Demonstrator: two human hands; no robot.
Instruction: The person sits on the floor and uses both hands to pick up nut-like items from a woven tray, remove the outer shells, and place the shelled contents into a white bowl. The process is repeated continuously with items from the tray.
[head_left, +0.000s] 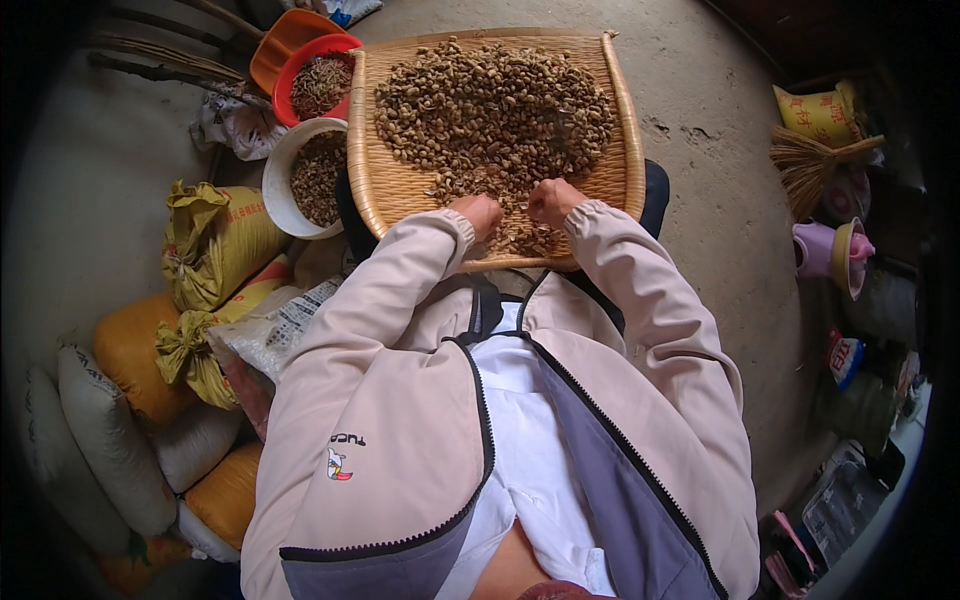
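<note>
Across my knees rests a woven wicker winnowing tray (391, 187) with a thick bound rim. A broad heap of what look like peanuts in their shells (495, 105) covers its far and middle part. My left hand (480, 214) is low over the near part of the tray, fingers curled inward. Close to its right, my right hand (556, 202) is also curled, fingertips down at the edge of the heap. Whether either hand pinches a peanut is hidden by the fingers. Small broken bits, apparently shells (529, 240), lie between and below the hands.
Left of the tray stand a white bucket (274, 176) of small brown pieces and a red basin (282, 94) of dry brown matter. An orange dustpan (289, 41) is behind them. Tied yellow sacks (225, 240) pile up at left. A straw broom (806, 165) lies at right.
</note>
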